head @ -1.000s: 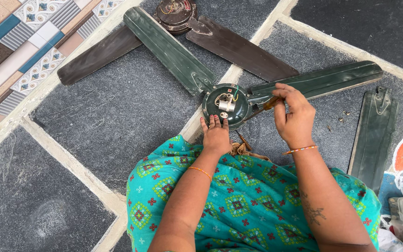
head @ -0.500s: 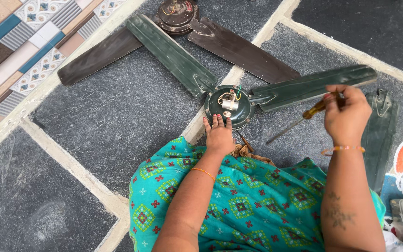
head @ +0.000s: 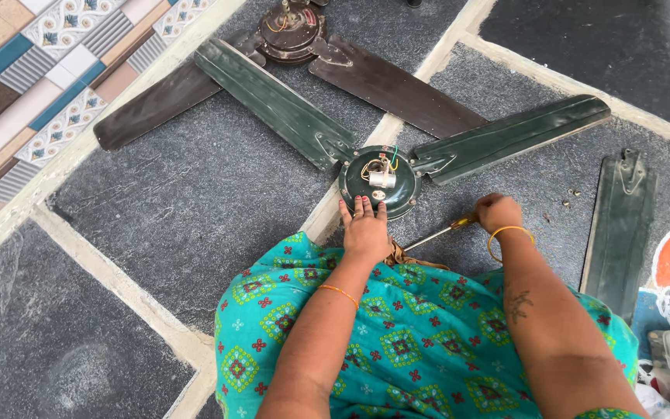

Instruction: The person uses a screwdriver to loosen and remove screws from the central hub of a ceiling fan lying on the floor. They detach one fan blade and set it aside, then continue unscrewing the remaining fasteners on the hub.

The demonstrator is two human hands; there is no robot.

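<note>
Green round metal fan motor housing (head: pixel 379 182) at frame centre is steadied by the flat, spread left hand (head: pixel 365 226). The right hand (head: pixel 496 212) closes its grip around a yellow-handled screwdriver (head: pixel 443 230), lowered to the grey stone floor (head: pixel 195 194).

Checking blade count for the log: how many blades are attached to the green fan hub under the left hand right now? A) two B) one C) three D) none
A: two green blades are attached to the green fan hub under the left hand; a third blade lies detached on the floor to the right.
</note>
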